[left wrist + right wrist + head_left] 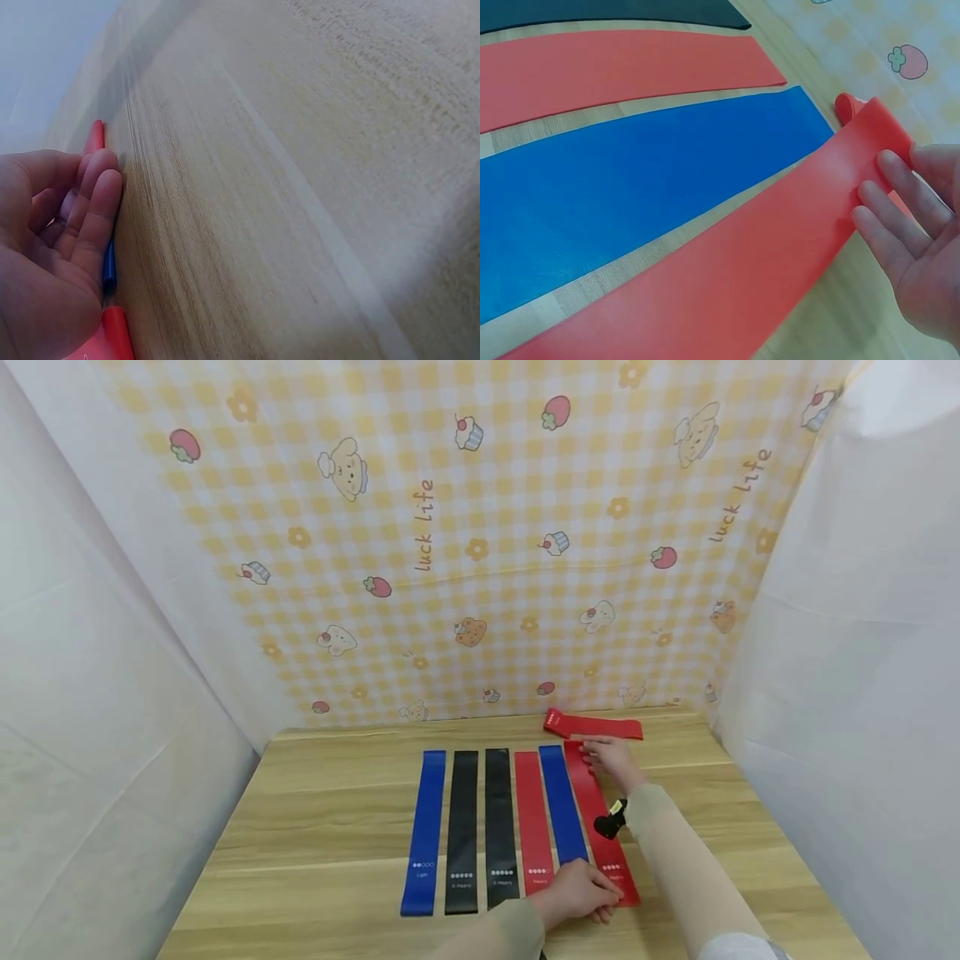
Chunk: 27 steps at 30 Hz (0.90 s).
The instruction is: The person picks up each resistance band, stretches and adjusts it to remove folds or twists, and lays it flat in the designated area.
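The rightmost red resistance band [590,797] lies stretched lengthwise on the table, marked Heavy near its front end. At that front end my left hand [581,892] pinches the band's edge between thumb and fingers. My right hand [930,232] pinches the far end, its thumb at the end edge and fingertips against the face; that end is raised a little in the right wrist view. Just left of it is a blue band [645,180], its front end hidden by my left hand. Another red band [532,810] lies left of that blue one.
Farther left lie two black bands [462,810] [500,810] marked X-Heavy and a blue band [425,806] marked Light, roughly side by side. Behind my right hand, a red band [600,727] lies crosswise near the patterned back curtain [480,585]. White sheets [840,652] hang at both sides.
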Available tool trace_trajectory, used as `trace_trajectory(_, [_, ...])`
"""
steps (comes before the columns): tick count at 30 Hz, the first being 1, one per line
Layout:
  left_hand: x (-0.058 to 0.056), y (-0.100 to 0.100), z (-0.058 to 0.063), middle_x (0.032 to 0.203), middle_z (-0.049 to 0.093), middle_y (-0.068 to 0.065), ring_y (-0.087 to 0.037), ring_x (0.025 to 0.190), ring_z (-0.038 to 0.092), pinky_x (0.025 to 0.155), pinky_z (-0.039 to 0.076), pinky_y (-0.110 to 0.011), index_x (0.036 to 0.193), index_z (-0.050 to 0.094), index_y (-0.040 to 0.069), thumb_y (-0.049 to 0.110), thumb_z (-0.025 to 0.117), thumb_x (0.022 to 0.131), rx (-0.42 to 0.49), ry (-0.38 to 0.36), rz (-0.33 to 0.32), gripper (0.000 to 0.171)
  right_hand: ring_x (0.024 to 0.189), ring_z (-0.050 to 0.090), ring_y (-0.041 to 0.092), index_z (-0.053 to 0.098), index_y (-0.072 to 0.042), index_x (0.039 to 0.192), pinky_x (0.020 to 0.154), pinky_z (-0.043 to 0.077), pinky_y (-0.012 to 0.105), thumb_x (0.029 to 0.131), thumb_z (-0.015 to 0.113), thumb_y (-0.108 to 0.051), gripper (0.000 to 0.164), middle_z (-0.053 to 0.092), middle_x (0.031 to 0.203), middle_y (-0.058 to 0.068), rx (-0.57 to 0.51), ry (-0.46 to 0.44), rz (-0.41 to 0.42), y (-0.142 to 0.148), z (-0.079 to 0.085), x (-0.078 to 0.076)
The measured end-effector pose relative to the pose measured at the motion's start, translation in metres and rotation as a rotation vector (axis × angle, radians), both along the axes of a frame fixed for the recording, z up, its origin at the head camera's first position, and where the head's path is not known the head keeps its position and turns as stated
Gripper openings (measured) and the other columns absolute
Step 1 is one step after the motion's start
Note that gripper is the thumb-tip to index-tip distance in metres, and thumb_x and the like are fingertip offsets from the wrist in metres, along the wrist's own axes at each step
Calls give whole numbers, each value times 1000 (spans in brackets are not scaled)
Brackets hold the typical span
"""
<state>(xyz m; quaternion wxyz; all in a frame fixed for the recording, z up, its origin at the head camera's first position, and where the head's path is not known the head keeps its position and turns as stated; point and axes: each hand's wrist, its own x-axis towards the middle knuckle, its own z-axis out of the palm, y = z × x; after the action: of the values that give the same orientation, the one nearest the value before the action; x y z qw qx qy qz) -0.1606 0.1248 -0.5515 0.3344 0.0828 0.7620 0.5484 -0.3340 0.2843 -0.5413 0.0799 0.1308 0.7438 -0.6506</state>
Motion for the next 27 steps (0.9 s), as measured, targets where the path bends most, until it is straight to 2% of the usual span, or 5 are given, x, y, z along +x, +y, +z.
trace_trajectory(5, [0, 1, -3, 63, 67, -5, -16, 56, 66, 53, 55, -29, 80, 78, 9, 8, 70, 87, 9, -7, -2, 11, 110, 59, 37, 51, 9, 133, 88, 52, 42, 101, 52, -15, 40, 59, 124, 25, 4, 3, -24, 2, -5, -1])
trace_trajectory(10, [-1, 1, -3, 62, 67, -4, -16, 56, 66, 53, 55, -29, 80, 78, 9, 8, 70, 87, 12, -9, 6, 10, 110, 59, 39, 51, 8, 134, 86, 53, 41, 101, 51, -13, 39, 60, 123, 25, 3, 13, -13, 4, -8, -3])
trace_trajectory(20, [-2, 2, -3, 61, 66, -4, -16, 56, 66, 53, 55, -29, 80, 78, 8, 7, 70, 87, 21, -6, 7, 10, 98, 65, 32, 52, 10, 131, 79, 56, 37, 100, 52, -10, 37, 61, 120, 27, 23, 8, -24, 6, -12, -7])
trace_trajectory(27, [-3, 4, -5, 61, 66, -3, -16, 56, 66, 53, 55, -28, 80, 78, 9, 8, 71, 87, 9, 0, 7, 10, 106, 62, 34, 50, 9, 135, 84, 54, 38, 101, 51, -12, 40, 58, 125, 27, 40, -16, -7, 8, -17, -10])
